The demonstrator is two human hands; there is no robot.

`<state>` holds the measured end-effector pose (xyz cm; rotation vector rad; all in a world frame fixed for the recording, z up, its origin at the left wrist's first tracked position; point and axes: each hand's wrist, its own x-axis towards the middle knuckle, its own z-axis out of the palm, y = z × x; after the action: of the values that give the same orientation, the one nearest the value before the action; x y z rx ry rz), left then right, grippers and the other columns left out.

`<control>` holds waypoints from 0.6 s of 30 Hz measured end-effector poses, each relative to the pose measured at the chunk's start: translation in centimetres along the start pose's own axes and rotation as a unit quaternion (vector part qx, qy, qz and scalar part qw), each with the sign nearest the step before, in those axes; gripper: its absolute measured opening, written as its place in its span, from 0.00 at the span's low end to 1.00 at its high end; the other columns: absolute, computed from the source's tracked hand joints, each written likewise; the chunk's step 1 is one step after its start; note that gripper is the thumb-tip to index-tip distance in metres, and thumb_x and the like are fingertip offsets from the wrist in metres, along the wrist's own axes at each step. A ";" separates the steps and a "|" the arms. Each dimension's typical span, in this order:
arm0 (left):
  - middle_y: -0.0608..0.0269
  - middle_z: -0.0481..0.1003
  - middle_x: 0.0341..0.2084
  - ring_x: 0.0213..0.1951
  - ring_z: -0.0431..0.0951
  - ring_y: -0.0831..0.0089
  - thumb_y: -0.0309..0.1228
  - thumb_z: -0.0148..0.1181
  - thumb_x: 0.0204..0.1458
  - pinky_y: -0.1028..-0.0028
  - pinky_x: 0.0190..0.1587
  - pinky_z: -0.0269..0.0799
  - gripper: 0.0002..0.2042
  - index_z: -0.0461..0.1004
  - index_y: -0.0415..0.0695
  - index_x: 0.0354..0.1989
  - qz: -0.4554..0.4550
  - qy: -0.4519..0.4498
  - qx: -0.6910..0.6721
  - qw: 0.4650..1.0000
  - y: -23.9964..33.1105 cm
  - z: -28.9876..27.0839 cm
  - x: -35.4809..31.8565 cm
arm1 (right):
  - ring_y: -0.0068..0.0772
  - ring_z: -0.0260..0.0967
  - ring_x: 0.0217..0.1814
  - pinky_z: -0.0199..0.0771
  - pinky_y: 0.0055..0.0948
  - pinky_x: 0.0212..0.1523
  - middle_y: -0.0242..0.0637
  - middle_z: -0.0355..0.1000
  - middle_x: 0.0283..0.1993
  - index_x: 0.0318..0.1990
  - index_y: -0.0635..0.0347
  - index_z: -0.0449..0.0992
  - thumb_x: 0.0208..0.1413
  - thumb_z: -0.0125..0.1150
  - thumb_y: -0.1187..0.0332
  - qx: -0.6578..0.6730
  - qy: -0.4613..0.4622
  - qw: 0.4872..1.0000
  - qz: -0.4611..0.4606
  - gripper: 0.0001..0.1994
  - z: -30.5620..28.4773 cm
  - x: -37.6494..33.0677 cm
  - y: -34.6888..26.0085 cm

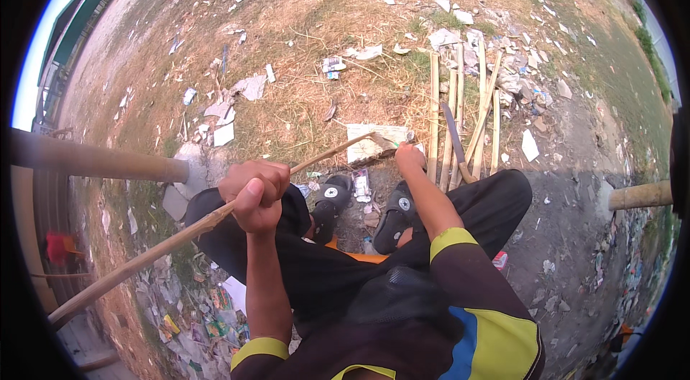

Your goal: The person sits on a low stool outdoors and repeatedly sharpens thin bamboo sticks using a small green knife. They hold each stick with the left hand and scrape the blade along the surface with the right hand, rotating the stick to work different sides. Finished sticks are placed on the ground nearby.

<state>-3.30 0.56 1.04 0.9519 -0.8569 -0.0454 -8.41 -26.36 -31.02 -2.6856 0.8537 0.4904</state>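
Both hands seemingly grip bamboo strip

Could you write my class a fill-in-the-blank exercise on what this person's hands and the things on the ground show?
1. The left hand grips a long bamboo ____.
2. The right hand holds a small tool at the strip's far ____.
3. A machete lies on the split bamboo slats, ahead of the person's ____ leg.
4. The person's black sandals rest on littered ____.

Missing words: strip; end; right; ground
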 end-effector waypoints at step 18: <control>0.69 0.48 0.03 0.07 0.45 0.78 0.30 0.47 0.45 0.75 0.12 0.39 0.19 0.50 0.43 0.07 -0.018 -0.031 -0.014 0.999 0.9 -1.0 -0.6 | 0.64 0.68 0.35 0.64 0.55 0.39 0.61 0.70 0.25 0.30 0.66 0.71 0.65 0.33 0.50 0.337 0.024 0.922 -0.190 0.27 -12.8 -14.5 -8.6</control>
<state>-3.30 1.98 1.04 0.9430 -0.8945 -0.1174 -11.48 -16.96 -12.29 -2.1345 0.3832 0.0188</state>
